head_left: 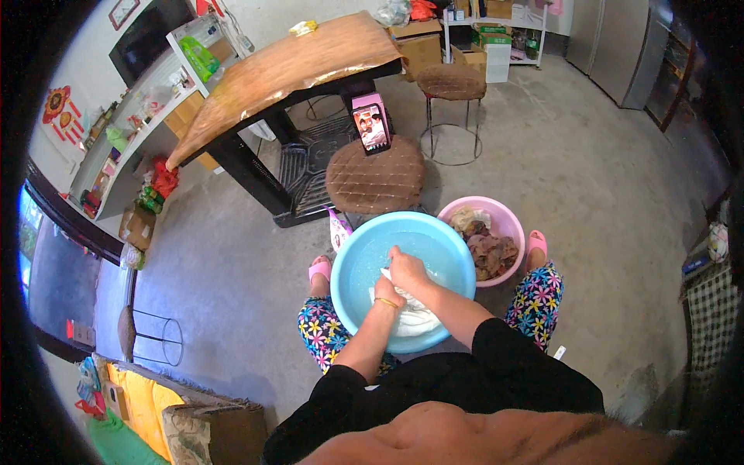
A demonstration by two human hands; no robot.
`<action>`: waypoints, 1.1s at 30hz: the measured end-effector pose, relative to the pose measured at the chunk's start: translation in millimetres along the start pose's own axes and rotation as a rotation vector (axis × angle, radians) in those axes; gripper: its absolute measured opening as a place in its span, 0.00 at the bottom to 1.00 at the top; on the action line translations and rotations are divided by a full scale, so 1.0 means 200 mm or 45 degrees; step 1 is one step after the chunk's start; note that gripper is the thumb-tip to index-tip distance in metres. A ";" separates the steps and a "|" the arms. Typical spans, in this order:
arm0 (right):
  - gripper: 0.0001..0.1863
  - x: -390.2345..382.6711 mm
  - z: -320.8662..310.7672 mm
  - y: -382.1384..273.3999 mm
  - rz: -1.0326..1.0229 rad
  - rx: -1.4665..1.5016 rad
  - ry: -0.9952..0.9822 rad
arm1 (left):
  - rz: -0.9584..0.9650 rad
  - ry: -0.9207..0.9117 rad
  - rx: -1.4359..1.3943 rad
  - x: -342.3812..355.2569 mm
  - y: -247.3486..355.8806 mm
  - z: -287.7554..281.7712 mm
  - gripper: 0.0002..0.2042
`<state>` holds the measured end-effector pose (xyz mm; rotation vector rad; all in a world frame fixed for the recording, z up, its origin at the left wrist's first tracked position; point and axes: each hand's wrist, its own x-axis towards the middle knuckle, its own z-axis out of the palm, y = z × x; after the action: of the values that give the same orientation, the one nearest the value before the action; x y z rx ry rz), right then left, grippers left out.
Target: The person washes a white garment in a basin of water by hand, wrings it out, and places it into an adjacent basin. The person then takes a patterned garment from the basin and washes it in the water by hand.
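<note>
In the head view, my left hand and my right hand are close together inside a light blue basin of water, both closed on a white cloth that lies bunched in it. My right hand is slightly higher and to the right. A pink basin of mixed brown and beige cloths stands just behind and right of the blue one. A pink and white bag stands at the blue basin's upper left, partly hidden by it.
A brown padded stool holds a propped phone. Behind are a wooden-topped table, another stool, boxes and a refrigerator. Shelving is at left, a padded seat at lower left. My slippered feet flank the basins.
</note>
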<state>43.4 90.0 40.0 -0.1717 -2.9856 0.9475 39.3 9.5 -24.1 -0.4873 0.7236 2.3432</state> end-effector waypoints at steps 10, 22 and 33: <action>0.11 -0.16 -0.02 -0.17 -0.186 0.211 -0.028 | -0.034 -0.092 -0.005 -0.09 0.06 0.03 0.19; 0.15 -0.03 -0.14 0.01 -0.130 0.313 0.090 | 0.030 -0.003 -0.002 -0.13 0.13 0.08 0.24; 0.16 -0.03 0.14 0.26 -0.227 -0.382 -0.276 | -0.039 0.171 0.475 -0.16 0.03 0.17 0.24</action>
<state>53.8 115.3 -11.3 0.2087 -3.2560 0.5294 52.3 11.2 20.2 -0.4860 1.1779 2.0938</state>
